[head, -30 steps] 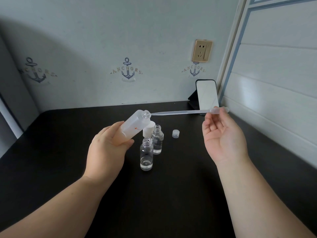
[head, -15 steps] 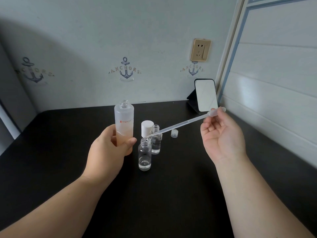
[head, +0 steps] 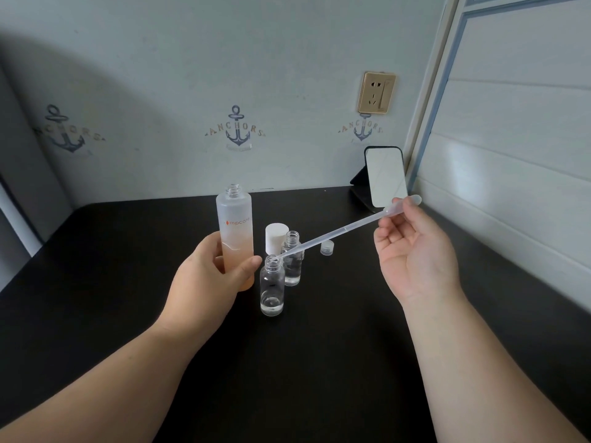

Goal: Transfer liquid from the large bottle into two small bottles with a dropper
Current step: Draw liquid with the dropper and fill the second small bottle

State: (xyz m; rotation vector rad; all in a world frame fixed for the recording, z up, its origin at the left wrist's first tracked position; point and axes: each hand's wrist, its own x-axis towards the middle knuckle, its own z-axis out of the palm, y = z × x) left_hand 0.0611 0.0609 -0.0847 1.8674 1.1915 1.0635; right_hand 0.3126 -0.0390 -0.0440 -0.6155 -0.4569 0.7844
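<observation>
Plastic dropper pinched by right hand, palm up, fingers curled

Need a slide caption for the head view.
Right hand aims dropper into near small bottle; left hand holds large bottle.

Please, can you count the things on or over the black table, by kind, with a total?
Bottles: 3, large bottle, near small bottle, far small bottle
Caps: 2, white cap, clear cap
Dropper: 1
Mirror: 1
Total: 7
</observation>
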